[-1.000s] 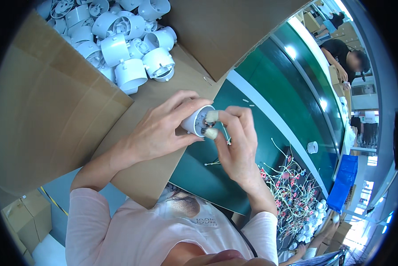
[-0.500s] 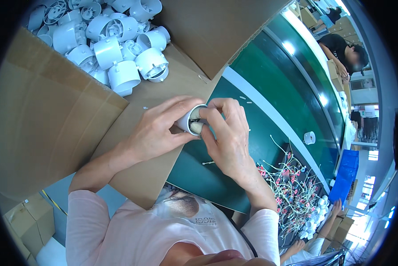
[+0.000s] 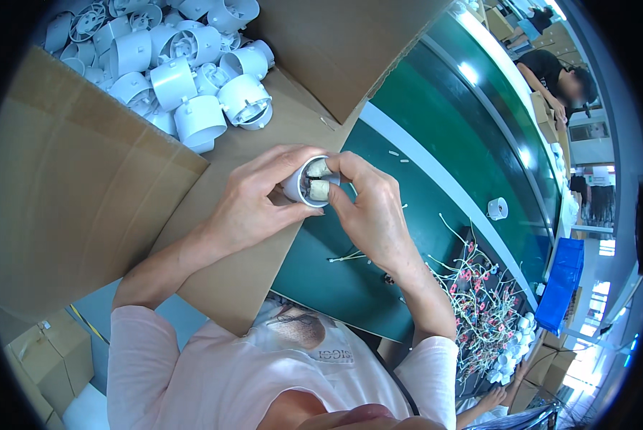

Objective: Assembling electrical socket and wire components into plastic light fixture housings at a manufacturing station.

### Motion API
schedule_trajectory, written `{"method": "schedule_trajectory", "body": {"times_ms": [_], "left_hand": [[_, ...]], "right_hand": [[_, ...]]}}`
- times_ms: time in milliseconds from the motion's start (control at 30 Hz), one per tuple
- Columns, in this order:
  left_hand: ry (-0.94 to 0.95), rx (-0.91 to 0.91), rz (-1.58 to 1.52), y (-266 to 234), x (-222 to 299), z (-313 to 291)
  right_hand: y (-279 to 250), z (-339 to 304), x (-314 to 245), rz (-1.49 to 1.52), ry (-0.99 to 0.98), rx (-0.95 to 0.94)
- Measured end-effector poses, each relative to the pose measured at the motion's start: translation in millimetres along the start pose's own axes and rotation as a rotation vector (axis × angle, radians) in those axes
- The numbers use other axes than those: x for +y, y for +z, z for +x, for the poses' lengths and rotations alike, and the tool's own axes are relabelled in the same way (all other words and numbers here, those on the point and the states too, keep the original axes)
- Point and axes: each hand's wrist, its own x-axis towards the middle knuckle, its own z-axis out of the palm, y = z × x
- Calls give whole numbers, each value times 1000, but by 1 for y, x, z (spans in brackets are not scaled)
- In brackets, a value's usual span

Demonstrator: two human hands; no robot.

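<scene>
My left hand (image 3: 253, 195) is wrapped round a white plastic cylindrical housing (image 3: 291, 189), its open end tilted toward my right hand. The thumb and forefinger of my right hand (image 3: 373, 215), both in cream finger covers (image 3: 319, 189), reach inside that opening. Something dark shows between the covered tips, too small and hidden to name. Both hands are above the flap of a cardboard box (image 3: 221, 279). Inside the box, at the upper left, lie many similar white housings (image 3: 172, 83).
Right of me runs a green conveyor (image 3: 450, 118) carrying one white cup-like part (image 3: 498, 208). Wired parts with red pieces (image 3: 479, 294) are heaped at the lower right, beside a blue bin (image 3: 559, 287). Loose wires (image 3: 346, 256) lie on the green table. Other people work at the far and lower right.
Both hands and the housing have shifted slightly up. The housing's opening has turned more into view, showing more of the covered fingertips. On the conveyor, the white part has moved slightly toward the far side.
</scene>
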Motion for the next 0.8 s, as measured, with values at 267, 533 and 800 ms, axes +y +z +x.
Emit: {"method": "schedule_trajectory", "body": {"times_ms": [267,533,800], "left_hand": [[-16,4,85,11,-2,-4],[150,147,1271,-28,10,37],[273,120,1253,-25,-4,36]], "right_hand": [[10,-8,21,34,1,48],[-86,11,145,-86,315,332],[-56,-31,63,-249,-132,184]]}}
